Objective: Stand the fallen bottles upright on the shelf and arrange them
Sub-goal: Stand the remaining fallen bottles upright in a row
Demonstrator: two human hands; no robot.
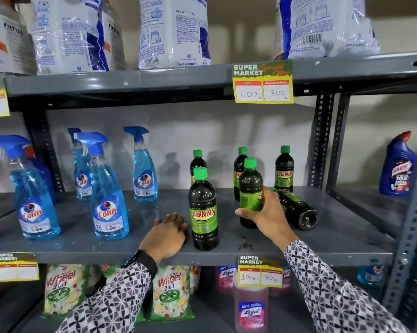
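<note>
My right hand [266, 213] has its fingers wrapped round an upright Sunny bottle [250, 191] on the grey shelf [140, 227], with the fallen bottle [297, 209] lying on its side just behind my knuckles. My left hand [168, 233] rests flat, fingers loosely spread and holding nothing, near the front lip beside the front bottle [203, 210]. I see bare shelf between the blue spray bottles [109, 188] and that front bottle.

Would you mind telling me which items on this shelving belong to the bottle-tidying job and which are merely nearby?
Belongs to the job:
- fallen bottle
- bottle held upright by right hand
- four other standing green-capped bottles, e.g. front one
- left hand, resting on shelf

Just nearby:
- blue spray bottles
- detergent bags
- price tag
</note>
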